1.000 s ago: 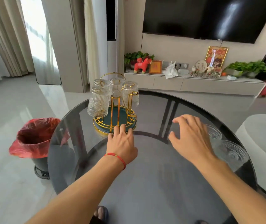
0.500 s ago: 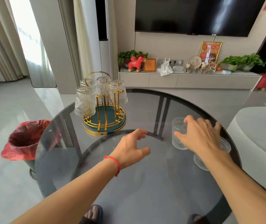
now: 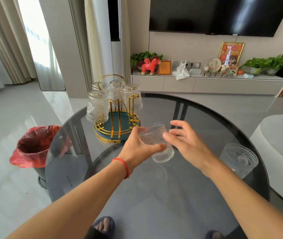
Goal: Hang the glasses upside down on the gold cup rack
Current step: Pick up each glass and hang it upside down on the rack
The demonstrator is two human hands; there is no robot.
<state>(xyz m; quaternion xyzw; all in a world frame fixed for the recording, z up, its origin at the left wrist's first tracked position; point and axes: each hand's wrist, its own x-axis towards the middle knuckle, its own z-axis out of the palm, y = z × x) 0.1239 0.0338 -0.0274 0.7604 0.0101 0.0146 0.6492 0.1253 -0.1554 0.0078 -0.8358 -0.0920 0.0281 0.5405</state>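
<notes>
The left hand (image 3: pixel 138 149) is wrapped around a ribbed glass (image 3: pixel 158 144) held tilted above the surface (image 3: pixel 154 195), just in front of the gold rack (image 3: pixel 116 125); the right hand (image 3: pixel 187 144) hovers beside it, fingers spread, gripping nothing. Four glasses hang inverted already. To do this well, the person should turn the glass mouth-down and lower it over a free peg, keeping clear of the neighbours. One more glass (image 3: pixel 239 159) waits at the right.

The round dark glass table (image 3: pixel 154 195) carries the gold cup rack (image 3: pixel 116 128) and a ribbed glass (image 3: pixel 239 159).
</notes>
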